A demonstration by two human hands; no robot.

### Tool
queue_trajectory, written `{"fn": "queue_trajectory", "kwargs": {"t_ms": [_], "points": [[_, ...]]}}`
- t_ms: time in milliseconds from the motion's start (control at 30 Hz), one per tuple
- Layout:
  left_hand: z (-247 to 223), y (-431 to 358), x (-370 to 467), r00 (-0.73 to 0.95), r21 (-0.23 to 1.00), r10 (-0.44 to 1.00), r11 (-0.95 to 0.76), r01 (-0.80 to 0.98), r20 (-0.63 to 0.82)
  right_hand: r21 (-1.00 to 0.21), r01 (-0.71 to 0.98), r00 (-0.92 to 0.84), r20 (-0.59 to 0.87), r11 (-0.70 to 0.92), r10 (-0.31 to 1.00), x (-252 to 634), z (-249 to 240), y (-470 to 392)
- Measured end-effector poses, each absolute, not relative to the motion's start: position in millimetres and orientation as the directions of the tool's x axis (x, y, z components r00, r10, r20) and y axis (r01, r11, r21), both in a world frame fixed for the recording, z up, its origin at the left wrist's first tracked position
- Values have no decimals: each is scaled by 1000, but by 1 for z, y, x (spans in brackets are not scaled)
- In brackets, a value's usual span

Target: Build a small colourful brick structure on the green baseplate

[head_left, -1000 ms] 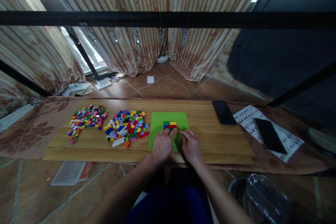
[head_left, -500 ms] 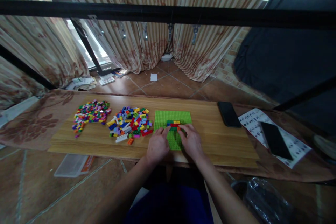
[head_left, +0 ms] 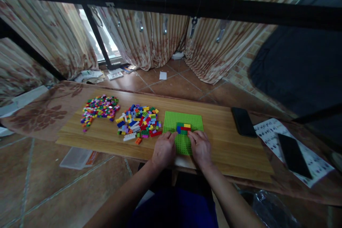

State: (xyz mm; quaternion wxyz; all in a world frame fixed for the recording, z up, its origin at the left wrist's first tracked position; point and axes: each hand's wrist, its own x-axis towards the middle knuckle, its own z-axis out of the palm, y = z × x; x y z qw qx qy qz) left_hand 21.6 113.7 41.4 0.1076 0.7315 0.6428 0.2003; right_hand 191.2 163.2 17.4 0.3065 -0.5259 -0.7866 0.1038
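A low block of joined toy bricks (head_left: pixel 184 127) in green, yellow, blue and red sits on a green studded baseplate (head_left: pixel 171 117). My left hand (head_left: pixel 164 149) has its fingers curled, with the fingertips pressed at the block's left end, beside the blue brick (head_left: pixel 178 129). At the right end, my right hand (head_left: pixel 201 148) pinches the block near a small orange-red brick (head_left: pixel 188 133), which its fingertips partly cover. The undersides of both hands are hidden, and so is the front part of the block.
Left of the baseplate lies a pile of larger loose bricks (head_left: pixel 140 121), and beyond it a pile of tiny pieces (head_left: pixel 100 109). A black phone (head_left: pixel 243 122) rests on the wooden board (head_left: pixel 224 149). Further right, another phone (head_left: pixel 294 155) lies on a printed sheet (head_left: pixel 267 131). A dark bar (head_left: pixel 171 1) crosses above.
The view has shifted and tilted slightly, so the board appears further right. Both hands stay at the brick block; the left fingers have drawn back a little, showing more of the blue brick.
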Motion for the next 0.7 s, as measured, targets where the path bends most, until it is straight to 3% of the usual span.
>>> {"fn": "queue_trajectory", "kwargs": {"t_ms": [300,533,700], "points": [[45,106,14,127,404,978,-185,896,166,-389,794,-328,373,467,868,191,18,162],[45,89,3,133,423,978,-190,886,161,-532,726,-200,443,436,874,204,24,150],[43,85,2,129,428,973,-201,881,191,-567,708,-161,450,421,878,214,19,144]]}}
